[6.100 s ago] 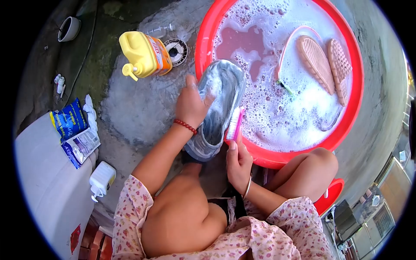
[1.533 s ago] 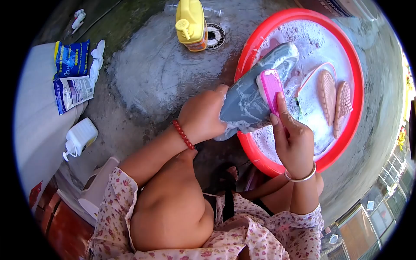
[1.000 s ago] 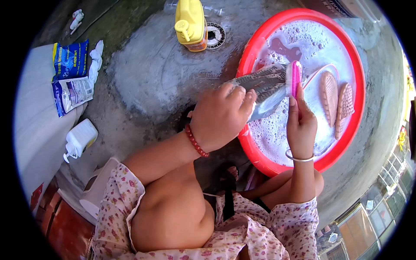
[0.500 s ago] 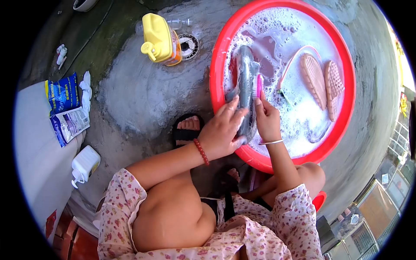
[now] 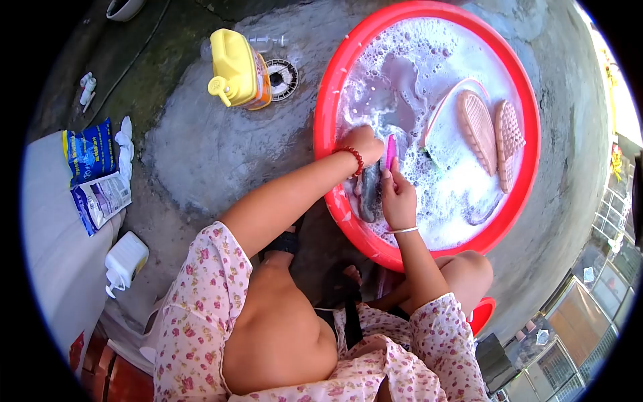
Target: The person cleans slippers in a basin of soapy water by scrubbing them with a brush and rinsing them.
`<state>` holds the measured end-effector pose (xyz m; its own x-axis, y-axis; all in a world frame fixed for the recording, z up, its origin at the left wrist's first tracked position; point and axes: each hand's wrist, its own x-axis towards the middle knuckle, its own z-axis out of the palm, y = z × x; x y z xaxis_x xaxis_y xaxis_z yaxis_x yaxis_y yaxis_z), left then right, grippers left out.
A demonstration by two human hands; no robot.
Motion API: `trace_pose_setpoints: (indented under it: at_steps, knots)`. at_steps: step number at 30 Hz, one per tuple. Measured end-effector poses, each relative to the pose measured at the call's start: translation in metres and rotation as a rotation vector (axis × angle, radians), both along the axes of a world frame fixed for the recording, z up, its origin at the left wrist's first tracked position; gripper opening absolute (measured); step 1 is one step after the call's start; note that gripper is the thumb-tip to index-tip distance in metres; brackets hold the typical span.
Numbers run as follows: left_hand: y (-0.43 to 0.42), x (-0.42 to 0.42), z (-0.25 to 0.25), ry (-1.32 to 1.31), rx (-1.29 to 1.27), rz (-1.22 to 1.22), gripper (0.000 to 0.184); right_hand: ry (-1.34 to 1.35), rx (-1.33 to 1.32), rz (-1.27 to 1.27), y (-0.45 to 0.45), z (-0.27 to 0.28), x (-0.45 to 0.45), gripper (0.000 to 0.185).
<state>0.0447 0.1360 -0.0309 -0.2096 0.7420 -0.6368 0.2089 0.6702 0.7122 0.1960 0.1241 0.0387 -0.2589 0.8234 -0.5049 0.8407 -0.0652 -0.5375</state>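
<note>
A red basin holds foamy water. Inside its left part lies a grey shoe, partly under the suds. My left hand, with a red bead bracelet at the wrist, is closed at the shoe's upper end, its fingertips hidden in foam. My right hand, wearing a silver bangle, grips a pink brush right beside the shoe. Two pink soles, one smooth and one knobbly, rest in the right part of the basin, near a thin pale loop.
A yellow pump jug stands by a round drain cover. At the left are blue packets on a pale surface and a white pump bottle. Part of a red container shows by my right knee.
The shoe has gone lower, from above the basin into the suds. My left hand has moved up and right along it. My right hand still holds the brush. The view has shifted slightly.
</note>
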Motion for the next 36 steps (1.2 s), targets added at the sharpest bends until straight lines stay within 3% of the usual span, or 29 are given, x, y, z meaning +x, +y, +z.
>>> trace_pose_setpoints:
  at_steps: [3, 5, 8, 12, 16, 19, 20, 23, 27, 30, 32, 33, 34, 36]
  knots:
    - [-0.010, 0.007, 0.017, -0.006, 0.058, 0.158, 0.056, 0.038, 0.172, 0.005, 0.036, -0.034, -0.004, 0.041]
    - [-0.034, 0.011, 0.025, -0.216, 0.231, 0.190, 0.055, 0.022, 0.078, -0.023, 0.052, -0.008, -0.011, 0.041]
    - [-0.059, -0.013, 0.071, -0.409, 0.591, 0.397, 0.049, 0.081, 0.271, 0.205, 0.015, 0.076, -0.025, 0.045]
    - [-0.076, -0.055, 0.100, -0.401, 0.538, 0.409, 0.043, 0.091, 0.285, 0.449, -0.024, 0.122, -0.038, 0.057]
    - [-0.095, -0.048, 0.077, -0.159, 0.576, 0.417, 0.039, -0.012, 0.428, 0.479, 0.017, 0.076, -0.085, 0.049]
    - [-0.099, -0.048, 0.063, -0.373, 0.566, 0.475, 0.040, 0.047, 0.356, 0.379, 0.018, 0.071, -0.091, 0.049]
    - [-0.104, -0.048, 0.057, -0.463, 0.570, 0.500, 0.041, 0.032, 0.336, 0.448, 0.000, 0.085, -0.080, 0.050]
    - [-0.109, -0.049, 0.053, -0.476, 0.541, 0.481, 0.042, -0.001, 0.236, 0.521, -0.057, 0.111, -0.043, 0.054]
    - [-0.106, -0.049, 0.053, -0.421, 0.545, 0.469, 0.037, -0.035, 0.349, 0.491, -0.031, 0.083, -0.067, 0.052]
    - [-0.103, -0.046, 0.054, -0.120, 0.536, 0.385, 0.035, -0.021, 0.463, 0.442, 0.008, 0.047, -0.094, 0.051]
    - [-0.109, -0.043, 0.047, -0.194, 0.503, 0.459, 0.037, 0.047, 0.426, 0.393, 0.016, 0.037, -0.090, 0.050]
    - [-0.111, -0.042, 0.044, -0.230, 0.486, 0.495, 0.039, 0.051, 0.398, 0.414, 0.005, 0.048, -0.080, 0.051]
    - [-0.110, -0.034, 0.050, -0.440, 0.400, 0.692, 0.050, 0.061, 0.365, 0.438, -0.017, 0.065, -0.065, 0.052]
    - [-0.126, -0.031, 0.014, -0.264, 0.355, 0.638, 0.052, 0.019, 0.219, 0.486, -0.055, 0.093, -0.041, 0.059]
